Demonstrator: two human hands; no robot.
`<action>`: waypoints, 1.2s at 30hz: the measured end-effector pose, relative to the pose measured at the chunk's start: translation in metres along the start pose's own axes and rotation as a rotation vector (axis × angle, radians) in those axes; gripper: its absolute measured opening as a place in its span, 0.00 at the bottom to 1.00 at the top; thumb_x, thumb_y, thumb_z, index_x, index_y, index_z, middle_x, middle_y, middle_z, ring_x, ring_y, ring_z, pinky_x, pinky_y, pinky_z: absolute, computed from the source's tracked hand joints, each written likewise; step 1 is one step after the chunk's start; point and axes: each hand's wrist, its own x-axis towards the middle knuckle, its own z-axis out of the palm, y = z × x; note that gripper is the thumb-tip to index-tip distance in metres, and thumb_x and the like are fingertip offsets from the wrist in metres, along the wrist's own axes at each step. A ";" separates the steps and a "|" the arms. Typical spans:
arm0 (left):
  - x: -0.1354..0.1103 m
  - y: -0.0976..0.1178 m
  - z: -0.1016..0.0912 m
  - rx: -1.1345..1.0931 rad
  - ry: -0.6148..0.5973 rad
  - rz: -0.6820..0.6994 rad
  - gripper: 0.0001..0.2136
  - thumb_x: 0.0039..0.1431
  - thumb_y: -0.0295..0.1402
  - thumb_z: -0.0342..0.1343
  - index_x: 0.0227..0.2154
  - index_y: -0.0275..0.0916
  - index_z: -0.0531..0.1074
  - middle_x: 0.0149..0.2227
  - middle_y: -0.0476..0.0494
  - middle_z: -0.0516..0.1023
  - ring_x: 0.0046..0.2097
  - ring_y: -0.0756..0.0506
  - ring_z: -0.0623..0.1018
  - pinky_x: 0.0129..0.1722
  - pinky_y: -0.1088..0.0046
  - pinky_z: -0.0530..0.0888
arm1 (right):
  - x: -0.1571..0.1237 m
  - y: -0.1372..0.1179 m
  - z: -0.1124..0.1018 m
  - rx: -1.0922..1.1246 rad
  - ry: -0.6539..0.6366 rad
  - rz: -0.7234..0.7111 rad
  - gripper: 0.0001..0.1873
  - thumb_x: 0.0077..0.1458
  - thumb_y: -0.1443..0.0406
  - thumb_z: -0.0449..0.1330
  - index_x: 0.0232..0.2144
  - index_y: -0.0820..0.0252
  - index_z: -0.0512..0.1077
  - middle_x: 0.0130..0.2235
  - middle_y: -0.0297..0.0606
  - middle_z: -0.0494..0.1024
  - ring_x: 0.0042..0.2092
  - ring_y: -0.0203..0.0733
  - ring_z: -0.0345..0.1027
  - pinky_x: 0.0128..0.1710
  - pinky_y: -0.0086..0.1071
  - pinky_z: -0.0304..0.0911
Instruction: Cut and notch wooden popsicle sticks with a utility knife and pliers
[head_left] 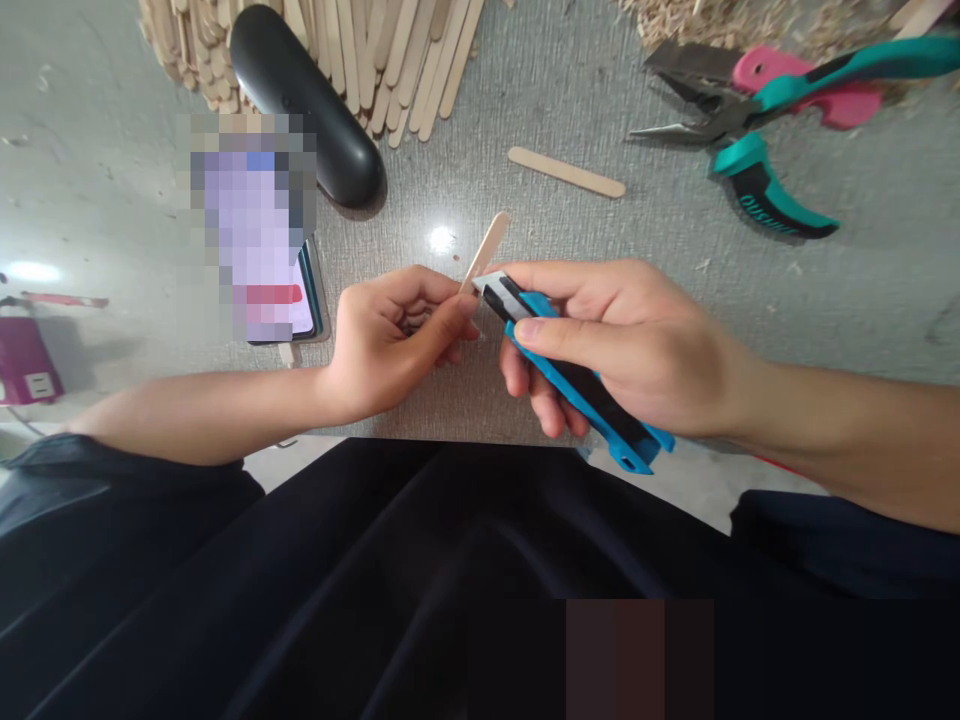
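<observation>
Between the thumb and fingers of my left hand [409, 335] is a wooden craft stick [489, 245], its rounded end pointing up and away from me. My right hand [615, 345] is closed around a blue and black utility knife [581, 390], thumb lying along its top. The knife's bare blade [495, 283] meets the stick, or lies just beside it, close to my left thumb tip. The stick's lower end is hidden by my left fingers. Beyond my hands, a second craft stick [566, 172] lies alone on the grey table [450, 400].
A heap of craft sticks [405, 60] lies at the back, beside a black oblong case [307, 105]. A phone [259, 240] with a cable is at left. Teal-handled pliers [742, 125] and a pink-handled tool [847, 105] lie back right, near wood shavings [720, 25].
</observation>
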 end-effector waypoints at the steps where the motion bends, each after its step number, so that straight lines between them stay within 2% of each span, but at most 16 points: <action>1: 0.000 0.000 0.000 -0.016 -0.005 -0.014 0.15 0.78 0.41 0.72 0.35 0.40 0.82 0.30 0.47 0.89 0.24 0.52 0.84 0.22 0.80 0.78 | -0.001 -0.002 0.001 0.002 0.008 0.013 0.11 0.74 0.65 0.66 0.56 0.58 0.80 0.31 0.33 0.81 0.23 0.39 0.76 0.18 0.27 0.65; 8: 0.002 -0.002 0.000 -0.068 0.001 -0.105 0.27 0.73 0.64 0.71 0.38 0.42 0.82 0.33 0.45 0.91 0.25 0.50 0.85 0.22 0.76 0.82 | -0.003 -0.001 0.003 -0.064 0.041 -0.048 0.16 0.75 0.65 0.65 0.61 0.57 0.81 0.33 0.34 0.82 0.23 0.39 0.77 0.20 0.29 0.67; 10: 0.002 -0.003 0.000 -0.059 -0.007 -0.121 0.29 0.72 0.66 0.70 0.38 0.42 0.82 0.34 0.44 0.91 0.26 0.49 0.86 0.23 0.75 0.82 | -0.001 0.003 0.001 -0.085 0.059 -0.089 0.17 0.76 0.64 0.64 0.62 0.56 0.82 0.34 0.34 0.83 0.25 0.39 0.78 0.21 0.30 0.69; 15: 0.002 0.000 0.000 -0.072 -0.016 -0.122 0.30 0.70 0.68 0.71 0.37 0.42 0.81 0.33 0.44 0.91 0.27 0.49 0.87 0.24 0.74 0.83 | 0.007 0.014 -0.006 -0.176 0.062 -0.213 0.20 0.74 0.63 0.63 0.65 0.54 0.81 0.36 0.33 0.84 0.25 0.40 0.78 0.21 0.31 0.70; 21: 0.002 0.001 -0.001 -0.080 -0.031 -0.128 0.29 0.71 0.67 0.71 0.37 0.42 0.81 0.34 0.44 0.92 0.27 0.48 0.87 0.24 0.74 0.83 | 0.005 0.008 -0.003 -0.235 0.086 -0.164 0.18 0.74 0.64 0.63 0.62 0.54 0.82 0.36 0.32 0.84 0.26 0.39 0.79 0.24 0.31 0.71; 25: 0.003 0.001 -0.001 -0.089 -0.034 -0.136 0.29 0.71 0.67 0.71 0.37 0.42 0.81 0.34 0.44 0.92 0.27 0.48 0.87 0.23 0.73 0.82 | 0.004 0.006 -0.004 -0.243 0.093 -0.186 0.19 0.75 0.65 0.62 0.63 0.54 0.82 0.36 0.31 0.84 0.26 0.39 0.79 0.25 0.32 0.71; 28: 0.003 0.000 -0.002 -0.082 -0.039 -0.161 0.30 0.70 0.68 0.70 0.37 0.43 0.81 0.34 0.44 0.92 0.27 0.48 0.87 0.23 0.73 0.82 | 0.006 0.007 -0.006 -0.230 0.081 -0.196 0.19 0.74 0.64 0.65 0.64 0.53 0.82 0.37 0.31 0.84 0.26 0.39 0.79 0.24 0.31 0.71; 33: 0.004 0.000 -0.002 -0.106 -0.039 -0.126 0.29 0.71 0.67 0.71 0.36 0.43 0.80 0.32 0.46 0.90 0.26 0.49 0.86 0.24 0.74 0.83 | 0.010 0.011 -0.009 -0.235 0.020 -0.199 0.12 0.74 0.64 0.65 0.56 0.54 0.83 0.35 0.31 0.83 0.25 0.36 0.78 0.23 0.29 0.69; 36: 0.004 0.000 -0.002 -0.077 -0.039 -0.128 0.30 0.71 0.68 0.70 0.37 0.43 0.80 0.33 0.46 0.91 0.26 0.49 0.86 0.24 0.73 0.83 | 0.012 0.014 -0.010 -0.220 0.018 -0.224 0.15 0.74 0.63 0.65 0.59 0.54 0.82 0.36 0.31 0.84 0.25 0.37 0.78 0.22 0.29 0.69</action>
